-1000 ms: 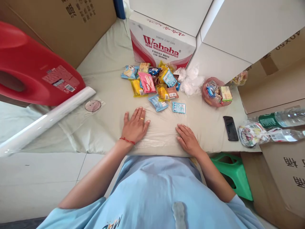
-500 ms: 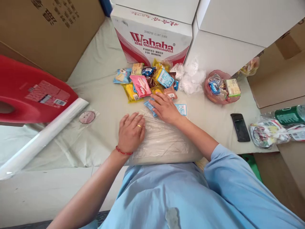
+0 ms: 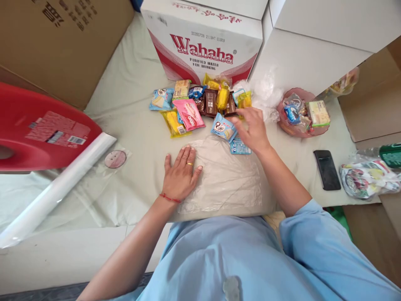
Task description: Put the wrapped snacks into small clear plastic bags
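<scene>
My left hand (image 3: 179, 174) lies flat with fingers spread, at the left edge of a clear plastic bag (image 3: 228, 184) spread on the table. Over at the snack pile, my right hand (image 3: 254, 130) is open, its thumb close to a light blue snack packet (image 3: 224, 126). Whether they touch, I cannot tell. A second blue packet (image 3: 240, 146) lies just below that hand, and a yellow packet (image 3: 244, 99) is beyond its fingertips. Farther left in the pile are a pink wafer packet (image 3: 189, 114), a brown packet (image 3: 211, 103) and another yellow packet (image 3: 174, 123).
Behind the snacks stands a Wahaha water carton (image 3: 203, 46). To the right are crumpled clear bags (image 3: 266, 94), a pink bowl (image 3: 302, 133) of snacks and a black phone (image 3: 327, 169). On the left lie a plastic film roll (image 3: 59, 188), a round sticker (image 3: 115, 159) and a red container (image 3: 46, 125).
My right hand has moved right, off the middle of the pile. Packets there now lie differently, with brown ones uncovered. The fingers of my left hand have straightened and spread.
</scene>
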Tool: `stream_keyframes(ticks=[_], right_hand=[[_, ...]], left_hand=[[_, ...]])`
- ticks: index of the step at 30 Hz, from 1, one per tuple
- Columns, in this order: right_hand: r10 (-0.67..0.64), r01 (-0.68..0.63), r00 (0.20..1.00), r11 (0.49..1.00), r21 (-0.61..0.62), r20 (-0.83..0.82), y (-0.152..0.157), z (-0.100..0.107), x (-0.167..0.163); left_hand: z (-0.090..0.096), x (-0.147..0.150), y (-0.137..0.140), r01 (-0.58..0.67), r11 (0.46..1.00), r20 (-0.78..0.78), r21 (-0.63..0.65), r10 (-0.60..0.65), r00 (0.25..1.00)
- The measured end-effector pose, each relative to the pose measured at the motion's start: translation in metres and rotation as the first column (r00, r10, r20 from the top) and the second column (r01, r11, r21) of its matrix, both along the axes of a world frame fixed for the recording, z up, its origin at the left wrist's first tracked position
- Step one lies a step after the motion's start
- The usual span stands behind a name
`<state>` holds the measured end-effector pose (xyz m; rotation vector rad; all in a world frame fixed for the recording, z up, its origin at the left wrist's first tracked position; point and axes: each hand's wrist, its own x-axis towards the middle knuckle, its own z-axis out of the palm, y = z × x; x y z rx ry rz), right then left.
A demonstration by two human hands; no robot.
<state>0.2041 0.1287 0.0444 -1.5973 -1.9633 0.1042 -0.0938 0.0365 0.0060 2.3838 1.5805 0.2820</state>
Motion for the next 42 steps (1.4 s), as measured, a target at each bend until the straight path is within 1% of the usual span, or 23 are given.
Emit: stream_keyframes(ticks=[3, 5, 7, 9, 10, 12, 14, 16, 18, 20, 22, 24, 27, 29, 33, 35, 39, 41, 42], right_hand=[[0.075, -0.068, 0.996, 0.990, -0.125, 0.047, -0.004, -0.005, -0.025], [0.083, -0.081, 0.996, 0.986, -0.146, 0.010, -0.008, -0.004, -0.030], [0.085, -0.090, 0.994, 0.992, -0.087, -0.066, -0.018, 0.000, -0.031], [0.118, -0.119, 0.986, 0.993, -0.002, -0.118, -0.036, 0.004, -0.033], [0.151, -0.148, 0.982, 0.988, 0.033, -0.115, -0.048, 0.004, -0.036], [0.245, -0.241, 0.969, 0.968, 0.067, -0.045, -0.074, 0.001, -0.046], [0.348, -0.350, 0.936, 0.936, 0.033, 0.056, -0.099, -0.007, -0.057], [0.439, -0.437, 0.893, 0.898, -0.044, 0.099, -0.122, -0.013, -0.062], [0.500, -0.494, 0.865, 0.863, -0.106, 0.040, -0.138, -0.015, -0.059], [0.484, -0.490, 0.872, 0.862, -0.128, -0.073, -0.147, -0.011, -0.050], [0.411, -0.430, 0.901, 0.890, -0.156, -0.139, -0.149, -0.008, -0.042], [0.365, -0.382, 0.924, 0.902, -0.203, -0.114, -0.145, -0.007, -0.039], [0.423, -0.413, 0.906, 0.871, -0.266, -0.024, -0.137, -0.010, -0.045], [0.440, -0.426, 0.898, 0.865, -0.267, -0.008, -0.132, -0.013, -0.051], [0.363, -0.365, 0.930, 0.905, -0.219, -0.051, -0.127, -0.014, -0.058], [0.347, -0.348, 0.937, 0.908, -0.233, -0.048, -0.126, -0.014, -0.056], [0.341, -0.349, 0.937, 0.905, -0.242, -0.077, -0.120, -0.008, -0.041], [0.328, -0.329, 0.943, 0.910, -0.252, -0.046, -0.112, -0.006, -0.026], [0.324, -0.315, 0.946, 0.908, -0.276, -0.012, -0.106, -0.006, -0.016]], left_hand=[[-0.001, 0.002, 0.000, -0.038, 0.999, -0.030, -0.004, 0.038, 0.999], [-0.002, 0.004, 0.000, -0.068, 0.998, -0.048, -0.002, 0.068, 0.997], [-0.003, 0.005, 0.000, -0.082, 0.997, -0.054, -0.003, 0.082, 0.995], [-0.004, 0.006, 0.000, -0.087, 0.996, -0.056, -0.005, 0.087, 0.995], [-0.004, 0.006, 0.000, -0.091, 0.996, -0.057, -0.004, 0.091, 0.994], [-0.003, 0.006, 0.000, -0.092, 0.996, -0.063, -0.005, 0.092, 0.994], [-0.002, 0.006, 0.000, -0.090, 0.996, -0.071, -0.003, 0.090, 0.993], [-0.001, 0.006, -0.001, -0.091, 0.996, -0.078, 0.000, 0.090, 0.993], [0.000, 0.005, -0.001, -0.087, 0.996, -0.085, -0.003, 0.086, 0.993], [0.001, 0.005, 0.000, -0.077, 0.997, -0.093, -0.012, 0.076, 0.993], [0.001, 0.006, 0.000, -0.075, 0.997, -0.099, -0.016, 0.073, 0.992], [0.002, 0.006, 0.000, -0.082, 0.996, -0.106, -0.017, 0.080, 0.991], [0.002, 0.007, 0.000, -0.090, 0.996, -0.116, -0.020, 0.087, 0.989], [0.002, 0.008, 0.000, -0.093, 0.996, -0.113, -0.014, 0.090, 0.989], [0.001, 0.007, -0.001, -0.089, 0.996, -0.077, 0.010, 0.090, 0.993], [0.001, 0.007, -0.001, -0.092, 0.996, -0.060, 0.017, 0.093, 0.994], [0.001, 0.005, -0.002, -0.095, 0.995, -0.045, 0.016, 0.095, 0.994], [0.001, 0.004, -0.003, -0.091, 0.996, -0.048, 0.014, 0.092, 0.995], [0.002, 0.004, -0.003, -0.091, 0.996, -0.053, 0.012, 0.091, 0.994]])
